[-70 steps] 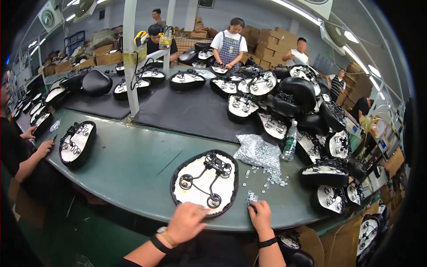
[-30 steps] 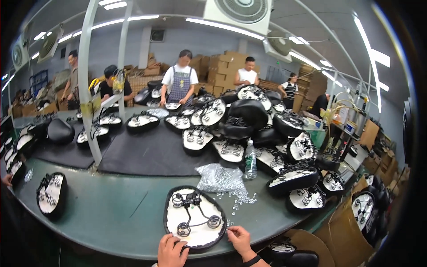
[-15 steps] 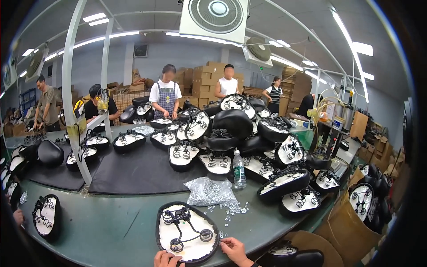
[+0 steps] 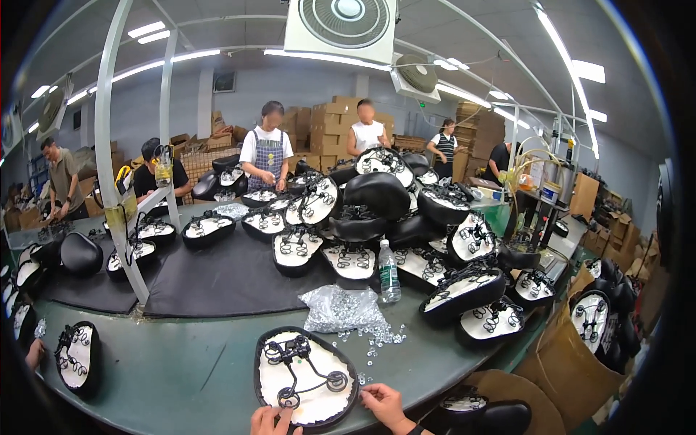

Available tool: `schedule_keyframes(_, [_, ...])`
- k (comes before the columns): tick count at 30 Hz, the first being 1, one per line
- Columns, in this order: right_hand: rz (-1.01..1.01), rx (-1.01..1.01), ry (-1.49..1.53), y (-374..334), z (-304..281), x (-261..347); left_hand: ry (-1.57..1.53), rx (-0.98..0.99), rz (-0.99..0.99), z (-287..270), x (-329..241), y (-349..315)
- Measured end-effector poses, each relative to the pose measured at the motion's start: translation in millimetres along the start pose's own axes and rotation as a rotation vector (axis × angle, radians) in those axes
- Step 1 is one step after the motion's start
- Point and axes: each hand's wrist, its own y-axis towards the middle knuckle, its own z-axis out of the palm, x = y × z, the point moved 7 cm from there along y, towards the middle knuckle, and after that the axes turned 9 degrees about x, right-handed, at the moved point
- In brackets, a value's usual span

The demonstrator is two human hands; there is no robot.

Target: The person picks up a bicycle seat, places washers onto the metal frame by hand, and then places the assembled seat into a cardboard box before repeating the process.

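In front of me a bicycle saddle (image 4: 319, 402) lies upside down on the green table. Its pale underside carries a black wire frame with coil springs. My left hand (image 4: 272, 420) holds the near left edge, fingertips by a coil spring. At the right edge is my right hand (image 4: 386, 407), thumb and fingers drawn together; whatever is between the fingertips is too small to make out. Small metal nuts (image 4: 371, 353) lie scattered beyond it, spilling from a clear plastic bag (image 4: 341, 308).
A plastic bottle (image 4: 389, 275) stands before a high heap of saddles (image 4: 377, 196). Another upturned saddle (image 4: 76, 359) lies at left, near another person's hand (image 4: 35, 354). A white post (image 4: 116, 145) rises at left. An open carton (image 4: 573, 362) is at right. Several people work beyond.
The fingers of my left hand have moved up onto the saddle's underside by the coil spring. My right hand has barely shifted. The view has turned slightly.
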Motion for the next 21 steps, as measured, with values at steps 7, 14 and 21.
schedule_keyframes(7, [-0.105,0.049,0.114,3,31,57,0.099,0.084,-0.066,-2,9,19])
schedule_keyframes(14, [-0.563,0.302,-0.775,10,127,112,0.101,0.107,-0.029,4,23,20])
schedule_keyframes(21, [-0.053,0.402,-0.734,29,143,76,-0.080,0.024,-0.004,-6,27,13])
